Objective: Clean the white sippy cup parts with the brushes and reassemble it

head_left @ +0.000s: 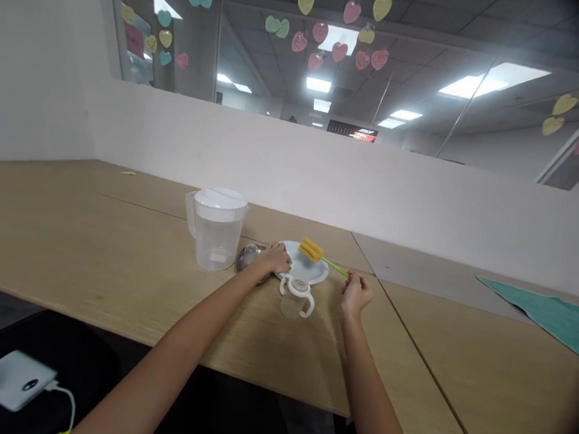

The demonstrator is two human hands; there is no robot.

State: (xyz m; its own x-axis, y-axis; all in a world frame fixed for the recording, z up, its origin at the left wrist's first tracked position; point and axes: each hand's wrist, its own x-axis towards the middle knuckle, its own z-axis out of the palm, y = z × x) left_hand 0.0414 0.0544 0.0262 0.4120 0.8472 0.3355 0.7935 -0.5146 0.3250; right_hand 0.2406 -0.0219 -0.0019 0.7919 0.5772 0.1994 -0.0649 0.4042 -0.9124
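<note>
A white plate (318, 273) lies on the table, and my left hand (278, 259) holds its left rim, fingers over the edge. My right hand (356, 292) is closed around the green handle of a sponge brush (311, 249). The brush's yellow sponge head is over the far part of the plate. Just in front of the plate stands a clear baby bottle (292, 305) with two white handles and an open top. Beside my left hand is a round metal dish (240, 261) with a clear dome-shaped piece (250, 253) in it, partly hidden by my hand.
A clear lidded pitcher (217, 238) stands left of the metal dish. At far right lies a green cloth (552, 314). Seams cross the wooden table (116, 250). A white wall and window stand behind. Below left, a white power bank (13, 379) with a cable rests on a dark surface.
</note>
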